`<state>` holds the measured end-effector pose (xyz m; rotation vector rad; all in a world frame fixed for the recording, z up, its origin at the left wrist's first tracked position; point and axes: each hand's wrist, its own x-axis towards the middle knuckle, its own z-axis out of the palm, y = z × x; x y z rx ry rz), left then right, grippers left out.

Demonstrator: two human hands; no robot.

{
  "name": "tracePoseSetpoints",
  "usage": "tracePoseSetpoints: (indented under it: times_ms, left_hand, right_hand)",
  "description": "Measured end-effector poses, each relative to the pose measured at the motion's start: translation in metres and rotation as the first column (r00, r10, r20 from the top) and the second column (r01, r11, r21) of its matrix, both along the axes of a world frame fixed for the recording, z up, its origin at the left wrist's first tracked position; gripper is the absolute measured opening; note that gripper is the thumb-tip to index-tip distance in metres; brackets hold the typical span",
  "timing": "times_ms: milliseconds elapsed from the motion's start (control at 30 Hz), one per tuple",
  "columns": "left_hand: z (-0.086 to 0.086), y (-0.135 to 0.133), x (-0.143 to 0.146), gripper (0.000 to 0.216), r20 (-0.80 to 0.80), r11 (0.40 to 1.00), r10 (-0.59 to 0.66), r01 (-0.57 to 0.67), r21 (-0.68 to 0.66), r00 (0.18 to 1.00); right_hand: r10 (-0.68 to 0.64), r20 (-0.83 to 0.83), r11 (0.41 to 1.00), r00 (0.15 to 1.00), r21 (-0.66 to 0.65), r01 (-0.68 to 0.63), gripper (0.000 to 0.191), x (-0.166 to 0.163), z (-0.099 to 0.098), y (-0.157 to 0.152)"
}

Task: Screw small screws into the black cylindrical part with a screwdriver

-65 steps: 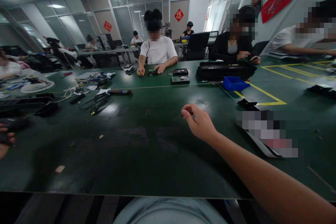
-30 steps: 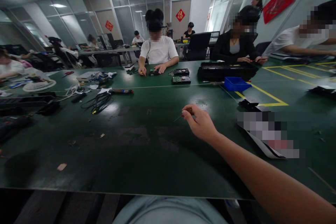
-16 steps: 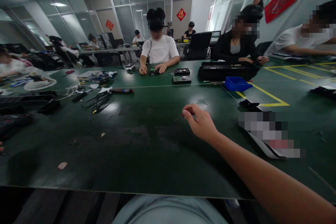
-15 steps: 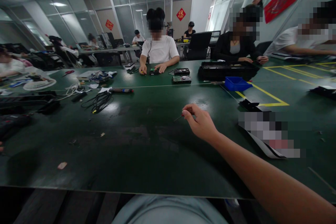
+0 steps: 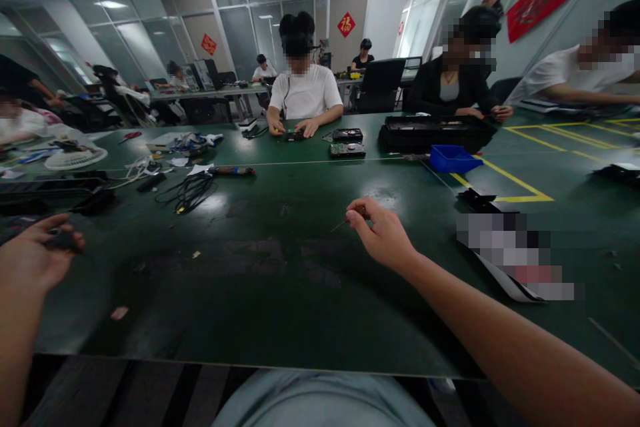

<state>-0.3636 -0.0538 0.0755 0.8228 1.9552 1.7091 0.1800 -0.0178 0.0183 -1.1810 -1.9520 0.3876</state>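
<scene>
My right hand (image 5: 377, 227) is closed above the middle of the green table (image 5: 240, 320). Between its fingers is a small screwdriver (image 5: 339, 226); the thin shaft points left and down, and most of the handle is hidden. At the left edge, my left hand (image 5: 33, 253) is closed around a small dark part (image 5: 64, 239) whose kind I cannot make out. Beyond that hand, close to it, lies a black plastic housing (image 5: 95, 202).
A corded tool (image 5: 233, 171) with coiled black cable lies ahead. Hard drives (image 5: 347, 149), a blue scoop-shaped bin (image 5: 454, 159) and a long black housing (image 5: 435, 133) stand farther back. A co-worker (image 5: 305, 93) sits opposite. Scraps (image 5: 120, 313) lie near the front edge.
My left hand has come into view from the left with a small dark part in its fingers. My right hand and the screwdriver have hardly moved.
</scene>
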Motion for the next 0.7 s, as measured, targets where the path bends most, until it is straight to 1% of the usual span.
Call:
tracePoseSetpoints:
  times_ms: [67, 100, 167, 200, 233, 300, 400, 467, 567, 633, 700]
  left_hand:
    - [-0.004, 0.011, 0.019, 0.025, 0.061, 0.995, -0.093, 0.091, 0.035, 0.994]
    - [-0.005, 0.015, 0.033, 0.029, 0.069, 0.992, -0.127, 0.126, 0.024, 0.989]
    - [-0.004, 0.025, 0.066, 0.037, 0.111, 0.965, -0.262, 0.261, 0.026, 0.959]
    - [-0.004, 0.029, 0.083, 0.037, 0.139, 0.953, -0.304, 0.301, 0.042, 0.943]
    - [-0.004, 0.034, 0.100, 0.039, 0.155, 0.929, -0.370, 0.368, 0.046, 0.916]
    - [-0.006, 0.042, 0.133, 0.043, 0.155, 0.855, -0.518, 0.514, 0.070, 0.841]
    - [-0.011, 0.051, 0.179, 0.048, 0.145, 0.727, -0.685, 0.684, 0.069, 0.714]
    - [-0.015, 0.054, 0.210, 0.048, 0.120, 0.648, -0.759, 0.760, 0.051, 0.640]
    - [-0.019, 0.054, 0.255, 0.045, 0.044, 0.507, -0.861, 0.862, -0.019, 0.507]
    - [-0.022, 0.052, 0.283, 0.041, 0.012, 0.411, -0.911, 0.909, -0.069, 0.413]
    - [-0.027, 0.050, 0.306, 0.037, -0.013, 0.332, -0.943, 0.936, -0.116, 0.333]
  right_hand:
    - [0.000, 0.001, 1.000, 1.000, -0.003, 0.000, 0.017, 0.000, 0.000, 0.000]
    - [0.000, 0.001, 1.000, 1.000, -0.003, 0.000, 0.018, 0.000, 0.000, 0.000]
    - [0.000, -0.002, 1.000, 1.000, -0.003, 0.000, 0.018, 0.000, 0.001, -0.001]
    - [0.001, -0.001, 1.000, 1.000, -0.004, -0.001, 0.018, 0.000, 0.002, -0.001]
    - [0.003, 0.002, 1.000, 1.000, -0.004, -0.003, 0.018, 0.000, 0.003, -0.002]
    - [0.010, 0.011, 1.000, 1.000, -0.009, -0.010, 0.019, 0.001, 0.004, -0.002]
    - [0.022, 0.017, 1.000, 1.000, -0.012, -0.022, 0.019, 0.001, 0.006, -0.003]
    - [0.024, 0.022, 0.999, 0.999, -0.026, -0.023, 0.020, 0.002, 0.007, -0.004]
    - [0.014, 0.023, 0.999, 1.000, -0.049, -0.013, 0.022, 0.002, 0.008, -0.005]
    - [0.007, 0.009, 0.999, 1.000, -0.044, -0.007, 0.022, 0.002, 0.008, -0.005]
    - [-0.006, -0.004, 1.000, 1.000, -0.030, 0.006, 0.021, 0.002, 0.007, -0.004]
